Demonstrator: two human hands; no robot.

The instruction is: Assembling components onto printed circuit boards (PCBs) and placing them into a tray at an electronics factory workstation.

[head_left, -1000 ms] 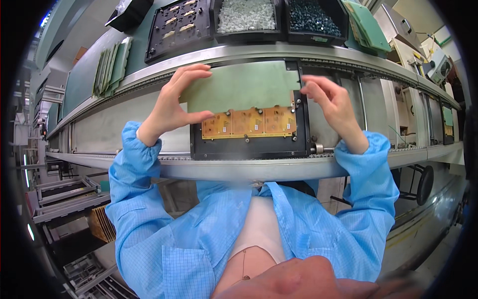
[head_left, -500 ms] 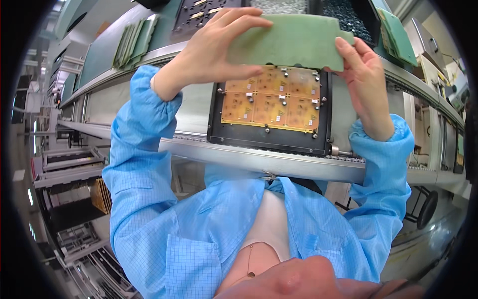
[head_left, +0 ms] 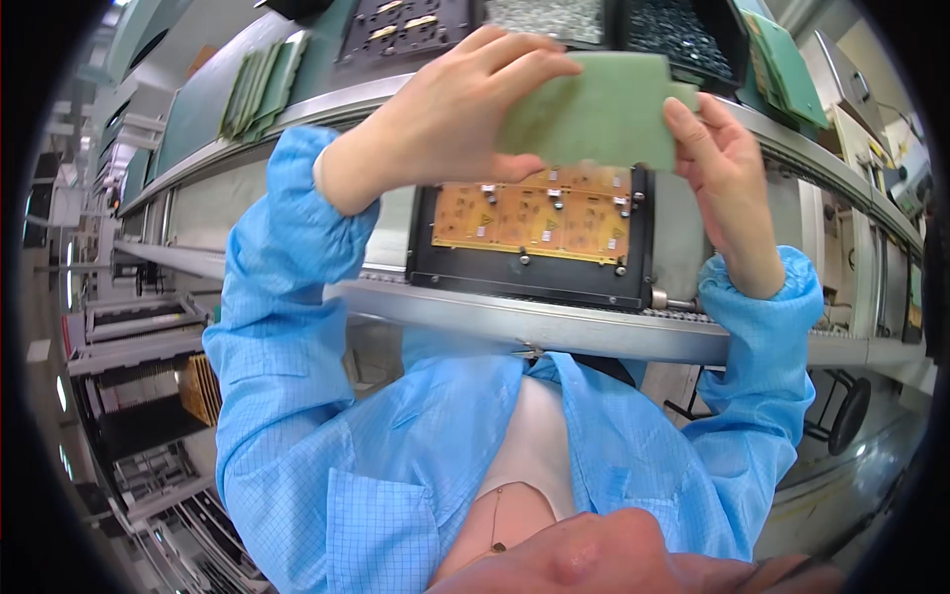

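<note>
Conveyor line [head_left: 554, 328] across mid-frame, black fixture [head_left: 515, 282] on it, orange circuit boards [head_left: 534, 223] in the fixture
Green panel [head_left: 609, 109] at upper centre of frame, in both hands, overlapping the far part of the boards in view; contact with them cannot be told. Left hand [head_left: 435, 114] spread wide at the panel's left part, fingers at upper edge, thumb toward lower edge. Right hand [head_left: 727, 183] pinching the panel's right end, thumb against fingers

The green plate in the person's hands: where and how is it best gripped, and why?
Probably by its left and right ends, one hand from each side: the green plate is flat and longer sideways. The left hand spans one end; the right hand pinches the other.
</note>
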